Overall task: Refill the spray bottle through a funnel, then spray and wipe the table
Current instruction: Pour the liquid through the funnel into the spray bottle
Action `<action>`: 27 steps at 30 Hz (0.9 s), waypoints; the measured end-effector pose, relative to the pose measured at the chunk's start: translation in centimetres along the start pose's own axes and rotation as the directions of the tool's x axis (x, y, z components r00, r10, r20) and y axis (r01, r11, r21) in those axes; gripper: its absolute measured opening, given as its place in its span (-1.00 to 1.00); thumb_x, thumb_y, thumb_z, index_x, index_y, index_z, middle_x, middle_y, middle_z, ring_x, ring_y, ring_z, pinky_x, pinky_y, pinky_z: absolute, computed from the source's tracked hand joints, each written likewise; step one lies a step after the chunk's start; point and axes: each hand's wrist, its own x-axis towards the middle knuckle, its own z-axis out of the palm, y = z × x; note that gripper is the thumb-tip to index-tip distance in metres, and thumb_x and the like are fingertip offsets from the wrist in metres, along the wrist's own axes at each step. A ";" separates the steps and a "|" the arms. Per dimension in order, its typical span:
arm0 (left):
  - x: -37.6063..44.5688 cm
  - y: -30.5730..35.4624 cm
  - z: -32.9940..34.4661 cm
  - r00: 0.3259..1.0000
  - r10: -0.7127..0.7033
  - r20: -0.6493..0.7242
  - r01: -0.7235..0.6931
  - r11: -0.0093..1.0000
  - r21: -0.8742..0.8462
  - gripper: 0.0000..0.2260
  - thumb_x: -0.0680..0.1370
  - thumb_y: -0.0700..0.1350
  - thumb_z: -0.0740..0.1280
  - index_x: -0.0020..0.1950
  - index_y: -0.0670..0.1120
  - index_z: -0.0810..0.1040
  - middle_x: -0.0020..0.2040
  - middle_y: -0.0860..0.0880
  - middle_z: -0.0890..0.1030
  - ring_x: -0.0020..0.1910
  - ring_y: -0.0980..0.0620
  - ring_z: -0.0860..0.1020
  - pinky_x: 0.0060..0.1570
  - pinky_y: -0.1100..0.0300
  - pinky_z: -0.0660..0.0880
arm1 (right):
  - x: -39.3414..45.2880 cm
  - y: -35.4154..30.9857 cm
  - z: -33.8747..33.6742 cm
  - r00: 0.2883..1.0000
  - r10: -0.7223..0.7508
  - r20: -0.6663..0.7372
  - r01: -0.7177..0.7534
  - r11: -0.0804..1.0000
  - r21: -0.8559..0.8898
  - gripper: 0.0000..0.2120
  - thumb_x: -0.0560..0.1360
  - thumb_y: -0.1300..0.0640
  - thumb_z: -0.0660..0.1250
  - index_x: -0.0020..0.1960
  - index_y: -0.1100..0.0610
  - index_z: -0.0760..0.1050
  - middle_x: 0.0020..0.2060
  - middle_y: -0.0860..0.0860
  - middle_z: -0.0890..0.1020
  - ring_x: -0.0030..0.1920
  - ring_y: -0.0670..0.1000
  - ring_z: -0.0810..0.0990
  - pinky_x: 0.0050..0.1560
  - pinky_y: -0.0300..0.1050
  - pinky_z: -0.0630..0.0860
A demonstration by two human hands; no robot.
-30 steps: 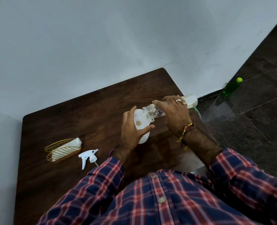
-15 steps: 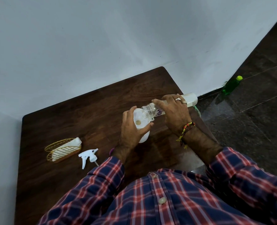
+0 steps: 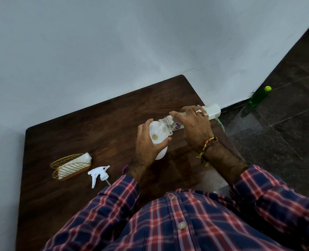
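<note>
Head view, left to right: a wire basket [image 3: 70,166] of napkins, then the loose spray trigger [image 3: 99,174], both lying on the table [image 3: 95,124]. Next, the left hand [image 3: 147,147] wraps the white spray bottle [image 3: 161,153], steadying the funnel [image 3: 156,132] seated in its neck. The right hand [image 3: 193,124] grips a clear refill bottle [image 3: 211,110], tipped with its mouth over the funnel. Refilling is in hand; liquid flow is hard to make out. Next: right the refill bottle, lift the funnel, screw the trigger on.

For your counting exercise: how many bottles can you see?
3: a white spray bottle gripped under the funnel, a clear refill bottle tipped over it, a green bottle on the floor.
</note>
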 end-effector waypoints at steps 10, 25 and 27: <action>-0.1 0.0 0.0 1.000 -0.004 -0.005 0.005 1.000 0.003 -0.21 0.31 0.25 0.50 0.43 -0.01 0.32 0.31 -0.01 0.43 0.15 0.26 0.33 -0.05 0.60 0.22 | -0.1 -0.1 0.0 1.000 0.006 0.011 -0.006 1.000 -0.007 -0.36 0.30 0.28 0.46 0.34 -0.05 0.47 0.16 0.14 0.54 0.25 0.23 0.47 0.39 0.24 0.25; 0.0 0.2 -0.3 1.000 0.019 0.004 -0.019 1.000 -0.003 -0.21 0.32 0.19 0.54 0.45 -0.03 0.33 0.32 -0.04 0.42 0.17 0.19 0.35 0.08 0.32 0.35 | -0.1 -0.2 -0.4 0.999 0.007 0.033 -0.007 1.000 0.006 -0.36 0.33 0.29 0.42 0.37 -0.04 0.45 0.19 0.14 0.52 0.28 0.22 0.45 0.44 0.21 0.18; 0.0 0.2 -0.4 1.000 0.025 0.008 -0.025 1.000 -0.001 -0.21 0.32 0.21 0.53 0.44 -0.04 0.34 0.31 -0.05 0.42 0.17 0.19 0.35 0.07 0.37 0.32 | -0.1 -0.3 -0.6 0.999 0.007 0.043 -0.008 1.000 0.009 -0.37 0.34 0.28 0.43 0.38 -0.05 0.44 0.20 0.14 0.51 0.30 0.22 0.44 0.45 0.21 0.16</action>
